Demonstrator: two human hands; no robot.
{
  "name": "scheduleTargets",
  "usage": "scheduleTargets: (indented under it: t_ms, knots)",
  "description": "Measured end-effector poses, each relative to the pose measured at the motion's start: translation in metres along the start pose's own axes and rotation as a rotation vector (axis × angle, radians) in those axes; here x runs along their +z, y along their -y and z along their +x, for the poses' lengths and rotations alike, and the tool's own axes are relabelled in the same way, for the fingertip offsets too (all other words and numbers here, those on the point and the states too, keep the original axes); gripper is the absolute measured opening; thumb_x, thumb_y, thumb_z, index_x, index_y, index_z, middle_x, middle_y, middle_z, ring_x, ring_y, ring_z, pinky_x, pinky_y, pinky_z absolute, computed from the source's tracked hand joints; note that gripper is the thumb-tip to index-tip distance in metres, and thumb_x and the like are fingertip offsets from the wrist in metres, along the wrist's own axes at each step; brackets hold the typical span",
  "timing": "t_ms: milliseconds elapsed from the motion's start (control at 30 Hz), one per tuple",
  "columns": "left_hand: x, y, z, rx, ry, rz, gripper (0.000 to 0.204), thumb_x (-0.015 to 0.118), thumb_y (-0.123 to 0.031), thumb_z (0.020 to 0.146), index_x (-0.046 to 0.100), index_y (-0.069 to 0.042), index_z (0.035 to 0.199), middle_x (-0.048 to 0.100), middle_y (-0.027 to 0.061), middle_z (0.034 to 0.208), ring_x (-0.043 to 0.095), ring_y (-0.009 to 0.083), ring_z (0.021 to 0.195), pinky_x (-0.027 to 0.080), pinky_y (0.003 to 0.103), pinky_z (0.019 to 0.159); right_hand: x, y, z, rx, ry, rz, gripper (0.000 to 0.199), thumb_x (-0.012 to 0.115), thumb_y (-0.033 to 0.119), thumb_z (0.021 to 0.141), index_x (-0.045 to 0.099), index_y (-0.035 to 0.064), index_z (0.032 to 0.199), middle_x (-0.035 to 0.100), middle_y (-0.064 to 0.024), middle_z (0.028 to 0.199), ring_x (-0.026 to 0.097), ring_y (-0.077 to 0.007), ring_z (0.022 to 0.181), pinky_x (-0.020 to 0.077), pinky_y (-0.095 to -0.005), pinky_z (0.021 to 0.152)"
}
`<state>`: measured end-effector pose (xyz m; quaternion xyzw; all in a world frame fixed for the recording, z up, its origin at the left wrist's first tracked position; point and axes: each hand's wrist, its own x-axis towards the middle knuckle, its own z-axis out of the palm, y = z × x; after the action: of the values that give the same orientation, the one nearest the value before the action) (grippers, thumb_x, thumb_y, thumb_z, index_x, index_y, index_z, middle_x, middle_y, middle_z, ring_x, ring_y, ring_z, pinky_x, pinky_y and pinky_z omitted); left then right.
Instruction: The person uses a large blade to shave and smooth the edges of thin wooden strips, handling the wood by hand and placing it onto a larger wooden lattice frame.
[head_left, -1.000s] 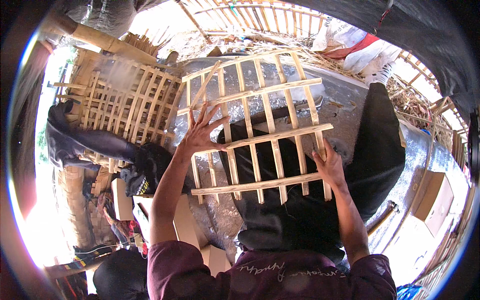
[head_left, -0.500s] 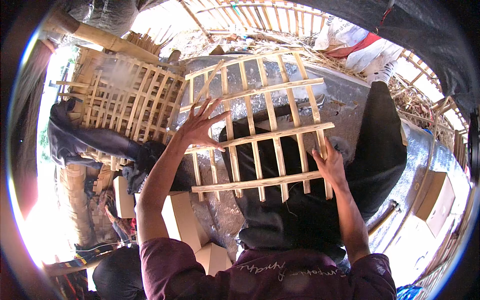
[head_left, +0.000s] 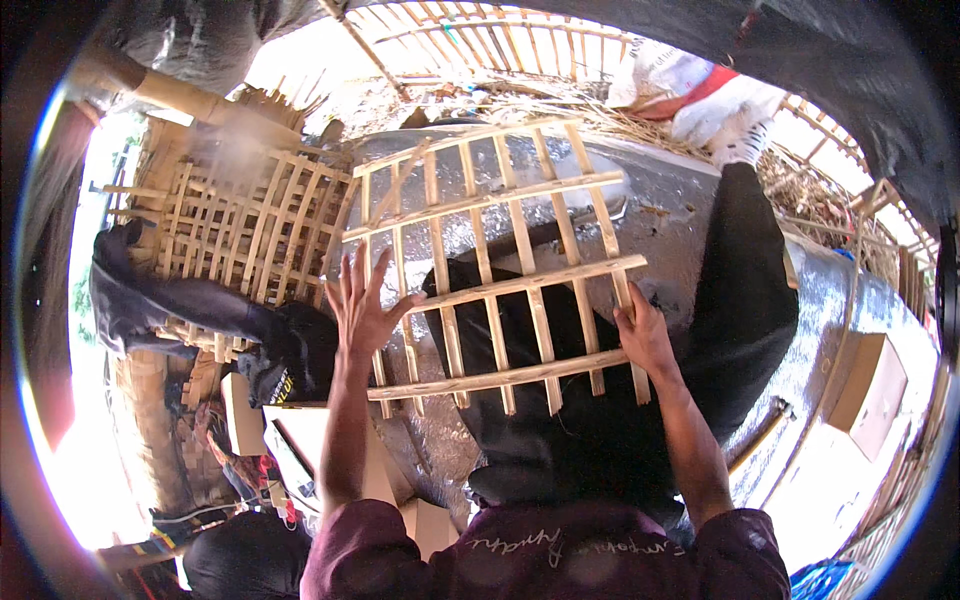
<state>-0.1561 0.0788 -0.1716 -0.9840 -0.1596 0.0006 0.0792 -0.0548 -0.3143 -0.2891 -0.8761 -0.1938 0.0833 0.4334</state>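
Silver sheet (head_left: 675,180) is the biggest thing here, spread under the work. Black trousers (head_left: 745,280) next: one leg stretched away on the right, the lap under the near part of the frame. Bamboo lattice frame (head_left: 530,284) sits centre, in front of the person, over the lap and sheet. About as wide as deep, so no clear long axis; slats run near to far, far ends leaning left; four crossbars run side to side, right ends pointing slightly away. Second slatted panel (head_left: 250,225) lies off to the left. Cardboard box (head_left: 870,390) stands at far right. Left hand (head_left: 362,312) is wide open, fingers splayed and pointing away, thumb out to the right by a crossbar's left end; contact unclear, no hold visible. Right hand (head_left: 645,330) is closed down, thumb and fingers pinching the rightmost slat (head_left: 596,200) between the two nearest crossbars. Thin strip (head_left: 400,182) sits diagonally across the frame's far-left corner.
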Motion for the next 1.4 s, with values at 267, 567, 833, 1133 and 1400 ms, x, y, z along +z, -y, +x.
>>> scheduleTargets:
  t_ms: [267, 567, 833, 1133, 1400]
  knots:
    - [0.038, -0.031, -0.116, -0.655, -0.093, -0.568, 0.08, 0.067, -0.04, 0.082, 0.021, -0.011, 0.141, 0.052, 0.0267, 0.119, 0.056, 0.0386, 0.105, 0.046, 0.047, 0.084, -0.011, 0.005, 0.015, 0.18, -0.003, -0.041, 0.046, 0.064, 0.022, 0.087, 0.048, 0.0021, 0.125, 0.065, -0.0228, 0.09, 0.065, -0.0386, 0.082, 0.0518, -0.0453, 0.07]
    - [0.071, 0.004, -0.059, -0.492, -0.508, -1.318, 0.043, 0.061, -0.01, 0.091, 0.035, -0.006, 0.125, 0.049, 0.0093, 0.117, 0.05, 0.0186, 0.098, 0.041, 0.033, 0.084, -0.03, 0.028, 0.057, 0.103, -0.044, -0.042, 0.051, 0.061, 0.037, 0.088, 0.047, 0.0042, 0.125, 0.068, -0.0185, 0.09, 0.067, -0.0329, 0.082, 0.0543, -0.0442, 0.076]
    - [0.036, 0.025, -0.013, -0.626, -0.307, -1.397, 0.043, 0.062, -0.019, 0.09, 0.039, -0.011, 0.126, 0.054, 0.0076, 0.103, 0.051, 0.0144, 0.083, 0.043, 0.03, 0.063, -0.009, 0.009, 0.056, 0.148, 0.092, 0.027, 0.066, 0.061, 0.035, 0.087, 0.032, 0.0016, 0.137, 0.061, -0.0237, 0.109, 0.065, -0.0315, 0.093, 0.0553, -0.0407, 0.078]
    - [0.075, 0.077, -0.062, -0.526, -0.421, -1.09, 0.036, 0.07, -0.018, 0.086, 0.048, -0.003, 0.109, 0.054, 0.0097, 0.103, 0.056, 0.0198, 0.09, 0.048, 0.031, 0.074, -0.029, 0.034, 0.04, -0.291, -0.251, -0.105, 0.048, 0.066, 0.02, 0.082, 0.049, 0.0089, 0.125, 0.062, -0.0195, 0.1, 0.059, -0.0381, 0.096, 0.0497, -0.0445, 0.083]
    - [0.114, 0.083, -0.049, -0.46, -0.458, -1.159, 0.033, 0.067, -0.016, 0.086, 0.047, -0.002, 0.108, 0.054, 0.011, 0.091, 0.05, 0.0192, 0.079, 0.046, 0.034, 0.067, -0.214, -0.027, 0.021, 0.05, -0.715, -0.598, 0.024, 0.066, 0.017, 0.08, 0.06, 0.0089, 0.102, 0.061, -0.0112, 0.098, 0.056, -0.0334, 0.09, 0.045, -0.0434, 0.083]
